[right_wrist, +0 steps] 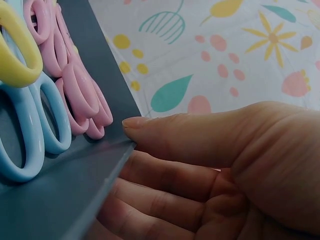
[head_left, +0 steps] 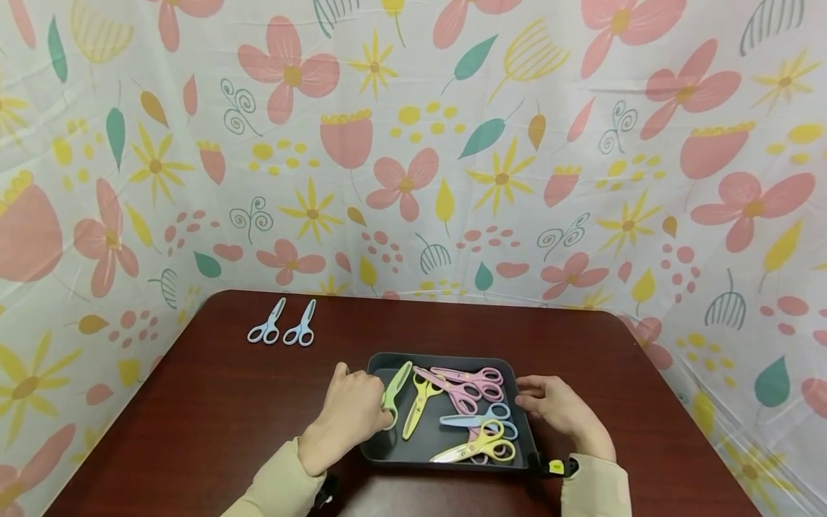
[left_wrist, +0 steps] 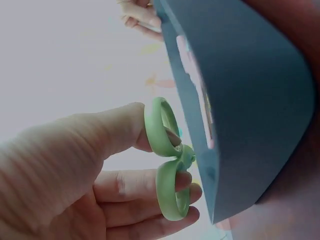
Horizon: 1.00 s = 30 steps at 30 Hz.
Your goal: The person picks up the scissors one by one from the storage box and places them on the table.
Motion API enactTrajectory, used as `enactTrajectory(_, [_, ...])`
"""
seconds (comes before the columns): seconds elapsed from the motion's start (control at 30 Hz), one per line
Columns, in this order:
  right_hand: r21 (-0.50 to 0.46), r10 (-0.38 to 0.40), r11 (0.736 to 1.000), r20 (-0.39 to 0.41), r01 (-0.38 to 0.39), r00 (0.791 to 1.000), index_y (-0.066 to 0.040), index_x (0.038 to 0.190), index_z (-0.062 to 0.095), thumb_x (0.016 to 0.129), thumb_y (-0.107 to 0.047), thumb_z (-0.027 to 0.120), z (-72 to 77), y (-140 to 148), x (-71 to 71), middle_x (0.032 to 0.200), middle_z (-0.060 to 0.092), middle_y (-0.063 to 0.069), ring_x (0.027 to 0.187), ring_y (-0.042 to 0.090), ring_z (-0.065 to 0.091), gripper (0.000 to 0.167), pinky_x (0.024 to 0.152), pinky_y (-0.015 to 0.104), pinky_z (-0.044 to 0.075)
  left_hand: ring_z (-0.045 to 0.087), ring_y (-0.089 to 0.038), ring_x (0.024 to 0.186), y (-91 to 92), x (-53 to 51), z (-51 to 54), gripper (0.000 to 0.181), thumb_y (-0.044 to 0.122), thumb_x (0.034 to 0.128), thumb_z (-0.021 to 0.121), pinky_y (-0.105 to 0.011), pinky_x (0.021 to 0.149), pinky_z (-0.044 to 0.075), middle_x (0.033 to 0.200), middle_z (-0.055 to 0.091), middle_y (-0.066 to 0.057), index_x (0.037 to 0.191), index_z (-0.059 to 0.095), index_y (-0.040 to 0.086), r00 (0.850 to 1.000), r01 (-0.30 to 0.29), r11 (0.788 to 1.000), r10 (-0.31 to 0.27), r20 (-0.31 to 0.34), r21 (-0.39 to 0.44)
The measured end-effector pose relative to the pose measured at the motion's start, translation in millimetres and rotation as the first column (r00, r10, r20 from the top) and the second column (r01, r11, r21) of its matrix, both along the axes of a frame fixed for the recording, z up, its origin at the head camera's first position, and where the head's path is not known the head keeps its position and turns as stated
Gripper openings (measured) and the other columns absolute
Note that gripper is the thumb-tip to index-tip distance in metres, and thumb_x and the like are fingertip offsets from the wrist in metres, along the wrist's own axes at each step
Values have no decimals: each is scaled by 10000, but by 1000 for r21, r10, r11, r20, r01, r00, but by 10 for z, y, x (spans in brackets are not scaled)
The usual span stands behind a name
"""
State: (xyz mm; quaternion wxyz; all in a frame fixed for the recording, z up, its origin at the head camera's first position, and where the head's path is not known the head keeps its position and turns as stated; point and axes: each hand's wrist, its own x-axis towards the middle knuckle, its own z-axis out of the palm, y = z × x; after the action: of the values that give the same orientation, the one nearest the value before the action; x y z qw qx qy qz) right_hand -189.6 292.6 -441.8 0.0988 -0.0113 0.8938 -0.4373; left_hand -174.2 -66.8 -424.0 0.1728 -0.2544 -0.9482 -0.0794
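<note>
Over the left part of the dark grey tray (head_left: pixel 446 465), my left hand (head_left: pixel 352 409) holds green scissors (head_left: pixel 397 388). Seen from the left wrist, the green scissors (left_wrist: pixel 172 160) have their handle rings between my thumb and curled fingers. My right hand (head_left: pixel 565 409) grips the tray's right rim; the right wrist view shows the thumb (right_wrist: pixel 175 135) on the rim and the other fingers along the outer wall. In the tray lie yellow scissors (head_left: pixel 416 415), pink scissors (head_left: pixel 452 391), blue scissors (head_left: pixel 465 421) and more yellow scissors (head_left: pixel 455 453), partly overlapping.
Two pairs of light blue scissors, one on the left (head_left: pixel 266 327) and one on the right (head_left: pixel 301 329), lie side by side at the back left of the dark brown table (head_left: pixel 213 416). A flower-patterned cloth (head_left: pixel 400 143) hangs behind the table and along its sides.
</note>
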Motion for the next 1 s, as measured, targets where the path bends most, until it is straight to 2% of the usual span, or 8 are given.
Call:
enactTrajectory(0.13, [-7, 0, 1000, 2, 0, 1000, 97, 1251, 573, 891, -35, 678, -6, -2, -5, 1096, 672, 198, 904, 238, 672, 397, 735, 404, 555, 288, -116, 436, -57, -49, 52, 449, 234, 656, 719, -379, 625, 241, 442, 251, 78, 432, 330, 207, 1000, -25, 999, 24, 19, 21])
enactTrajectory(0.4, [-4, -2, 1000, -5, 2, 1000, 98, 1252, 574, 893, -34, 676, 4, 5, 20, 1115, 663, 209, 915, 250, 673, 395, 742, 412, 555, 279, -110, 445, -144, -176, 80, 478, 229, 650, 720, -353, 589, 252, 450, 205, 108, 409, 307, 231, 999, -48, 994, 49, -10, 100])
enactTrajectory(0.53, [-6, -1, 1000, -12, 1, 1000, 97, 1248, 577, 892, -37, 677, -4, 10, 26, 1117, 660, 209, 905, 246, 670, 393, 742, 413, 555, 274, -110, 445, -200, -261, 39, 473, 218, 659, 742, -305, 491, 253, 465, 224, 92, 408, 341, 222, 997, -81, 984, 81, 9, 156])
enactTrajectory(0.63, [-3, 4, 1000, -11, -4, 1000, 99, 1247, 576, 893, -46, 680, -8, 15, 27, 1112, 662, 207, 905, 245, 669, 397, 742, 415, 554, 295, -113, 442, -246, -323, -5, 445, 218, 689, 749, -279, 414, 236, 478, 264, 69, 424, 391, 202, 992, -119, 973, 110, 57, 198])
enactTrajectory(0.73, [-3, 3, 1000, -5, -3, 1000, 98, 1249, 576, 893, -48, 681, -11, 15, 30, 1113, 662, 209, 911, 249, 671, 399, 744, 417, 554, 310, -115, 440, -292, -390, -33, 450, 237, 717, 757, -278, 395, 230, 486, 263, 70, 440, 406, 194, 988, -148, 963, 131, 86, 224])
enactTrajectory(1.0, [6, 12, 1000, -8, -12, 1000, 90, 1245, 582, 897, -42, 673, -15, -15, 17, 1091, 672, 188, 881, 235, 674, 383, 725, 402, 557, 269, -108, 428, -414, -629, -76, 491, 251, 739, 778, -268, 390, 209, 467, 195, 112, 445, 387, 202, 982, -190, 945, 181, 60, 266])
